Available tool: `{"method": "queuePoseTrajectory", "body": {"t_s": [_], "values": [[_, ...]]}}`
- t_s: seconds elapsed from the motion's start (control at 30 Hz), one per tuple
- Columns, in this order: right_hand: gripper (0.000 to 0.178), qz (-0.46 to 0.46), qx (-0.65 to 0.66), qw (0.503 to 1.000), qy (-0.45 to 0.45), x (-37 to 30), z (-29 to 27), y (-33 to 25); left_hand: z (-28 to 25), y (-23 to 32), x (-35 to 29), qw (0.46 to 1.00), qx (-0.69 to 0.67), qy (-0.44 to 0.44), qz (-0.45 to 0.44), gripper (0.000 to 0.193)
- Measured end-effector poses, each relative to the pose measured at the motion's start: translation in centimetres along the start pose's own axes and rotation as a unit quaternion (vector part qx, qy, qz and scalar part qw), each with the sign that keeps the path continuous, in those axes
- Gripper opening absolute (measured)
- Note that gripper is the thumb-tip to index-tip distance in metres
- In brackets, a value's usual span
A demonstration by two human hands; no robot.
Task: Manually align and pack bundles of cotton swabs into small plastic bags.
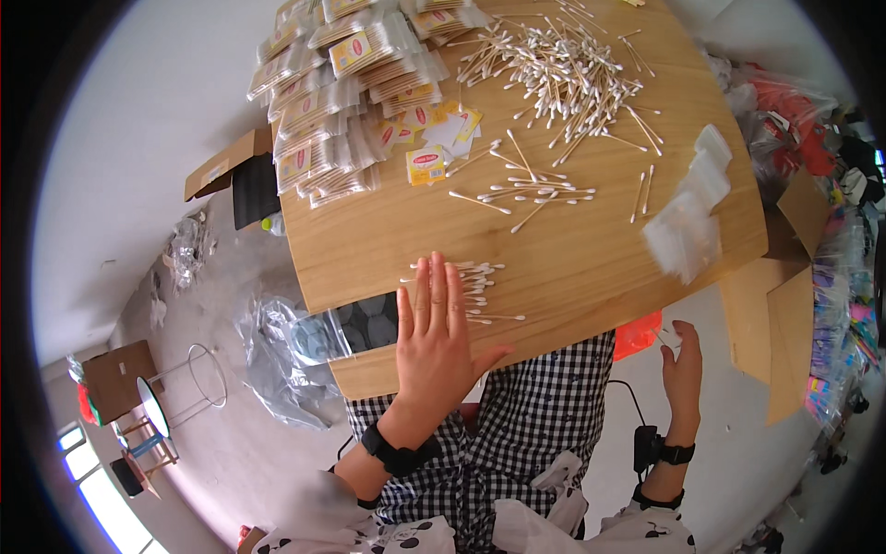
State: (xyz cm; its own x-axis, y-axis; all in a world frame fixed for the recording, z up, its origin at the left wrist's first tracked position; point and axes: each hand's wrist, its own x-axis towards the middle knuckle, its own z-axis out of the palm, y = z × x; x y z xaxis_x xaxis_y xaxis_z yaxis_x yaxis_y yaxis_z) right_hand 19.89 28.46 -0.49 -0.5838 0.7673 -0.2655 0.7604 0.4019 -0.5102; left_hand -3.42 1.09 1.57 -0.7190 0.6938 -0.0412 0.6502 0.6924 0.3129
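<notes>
Left hand (434,342) flat on cotton swabs (475,291); loose swab heap (563,74) beyond.

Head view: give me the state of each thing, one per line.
Left hand: flat, fingers spread, pressing a small row of swabs.
Right hand: off the table, pinching a small clear bag.
Swab heap: loose, scattered.
Filled packets: stacked.
Empty bags: piled.

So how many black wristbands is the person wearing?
2. One wristband is on the left wrist, below the left hand lying flat on the cotton swabs. The other wristband is on the right wrist, off the wooden table.
</notes>
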Motion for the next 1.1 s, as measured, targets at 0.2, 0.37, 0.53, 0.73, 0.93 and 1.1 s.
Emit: {"method": "queuePoseTrajectory", "body": {"t_s": [0.2, 0.37, 0.53, 0.73, 0.93, 1.1], "values": [[0.023, -0.027, 0.015, 0.998, 0.054, -0.3, 0.6, -4.4, 1.3, -0.7, 2.5, 0.998, 0.039, 0.005, 0.042, 0.118], [0.014, -0.146, 0.072, 0.982, 0.099, -1.7, 2.0, -9.4, 1.7, -1.3, 5.5, 0.997, 0.049, 0.052, 0.04, 0.118], [0.015, -0.24, 0.123, 0.962, 0.05, -2.5, 3.9, -13.1, 1.6, 0.5, 2.1, 0.999, 0.042, -0.002, 0.022, 0.116], [0.023, -0.317, 0.126, 0.94, 0.002, -1.7, 7.3, -15.8, 1.0, 0.7, 0.0, 1.0, 0.005, -0.023, 0.013, 0.117], [0.039, -0.355, 0.099, 0.93, 0.005, -1.9, 8.3, -17.2, -2.2, -2.0, -0.3, 0.979, -0.19, 0.07, -0.003, 0.082], [0.038, -0.361, 0.07, 0.93, -0.02, -2.7, 9.9, -17.9, -3.4, -4.3, -0.9, 0.974, -0.18, 0.134, -0.02, 0.055]]}}
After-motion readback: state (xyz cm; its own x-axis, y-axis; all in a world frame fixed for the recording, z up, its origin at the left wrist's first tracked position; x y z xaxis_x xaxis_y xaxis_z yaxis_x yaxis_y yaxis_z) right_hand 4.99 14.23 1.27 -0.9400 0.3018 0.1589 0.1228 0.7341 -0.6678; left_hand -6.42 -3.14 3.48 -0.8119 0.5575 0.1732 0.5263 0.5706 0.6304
